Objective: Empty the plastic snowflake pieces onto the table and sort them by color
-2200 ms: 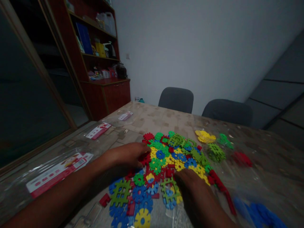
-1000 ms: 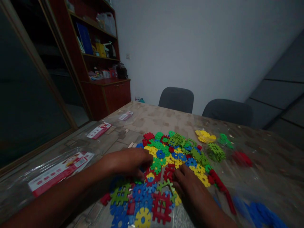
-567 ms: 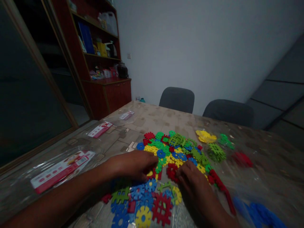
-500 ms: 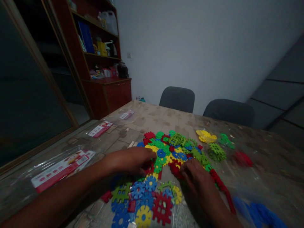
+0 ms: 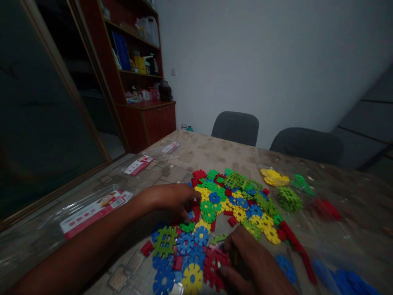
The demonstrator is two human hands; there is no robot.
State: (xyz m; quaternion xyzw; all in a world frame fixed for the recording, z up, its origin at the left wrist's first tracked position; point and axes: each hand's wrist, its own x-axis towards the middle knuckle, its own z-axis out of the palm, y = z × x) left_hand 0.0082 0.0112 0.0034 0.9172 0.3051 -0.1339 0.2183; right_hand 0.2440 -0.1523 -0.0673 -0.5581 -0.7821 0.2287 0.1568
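A heap of flat plastic interlocking pieces (image 5: pixel 230 200) in red, blue, green and yellow lies spread over the table (image 5: pixel 202 155). My left hand (image 5: pixel 170 198) rests at the heap's left edge, fingers curled down on a small red piece (image 5: pixel 194 207). My right hand (image 5: pixel 247 258) is nearer to me, its thumb and bent fingers closed on the right side of a red grid piece (image 5: pixel 214 264). Beside that lie a yellow gear (image 5: pixel 192 280), blue gears (image 5: pixel 186 243) and a green grid piece (image 5: pixel 166 241).
Sorted little piles sit to the right: yellow (image 5: pixel 273 177), green (image 5: pixel 288 198), red (image 5: pixel 327 209), blue (image 5: pixel 353 280). Clear packets with red-and-white cards (image 5: pixel 95 209) (image 5: pixel 138 164) lie on the left. Two grey chairs (image 5: pixel 236 127) stand behind the table, and a wooden bookcase (image 5: pixel 138 82) stands at left.
My right hand has drawn back from the middle of the heap toward me, onto the red grid piece. My left hand stayed at the heap's left edge. The camera shifted slightly left.
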